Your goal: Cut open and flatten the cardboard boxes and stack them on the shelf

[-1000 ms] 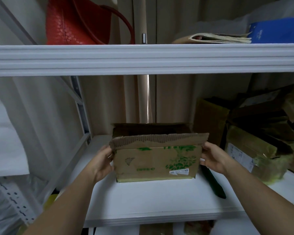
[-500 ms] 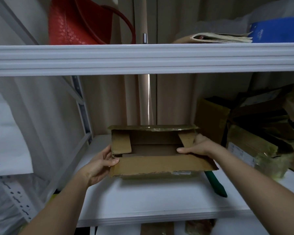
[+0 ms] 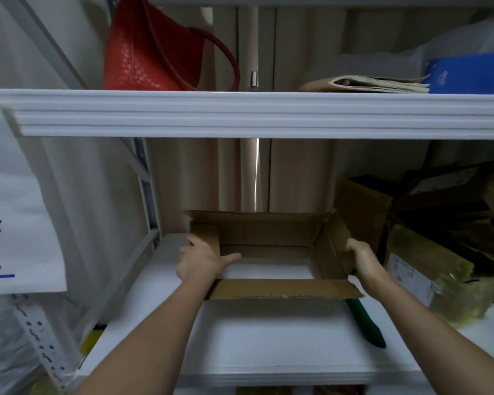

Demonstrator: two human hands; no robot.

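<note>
No text is coming through legibly anywhere. The blue box on the upper shelf is showing a small white logo, too blurred to make out. The white label on the taped carton at right is carrying print too small to tell. The white sheet at left is showing only blue pen strokes.

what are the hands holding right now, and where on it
Both hold the open cardboard box on the shelf: the left hand grips its left side wall, thumb inside, and the right hand grips its right side flap.
</note>
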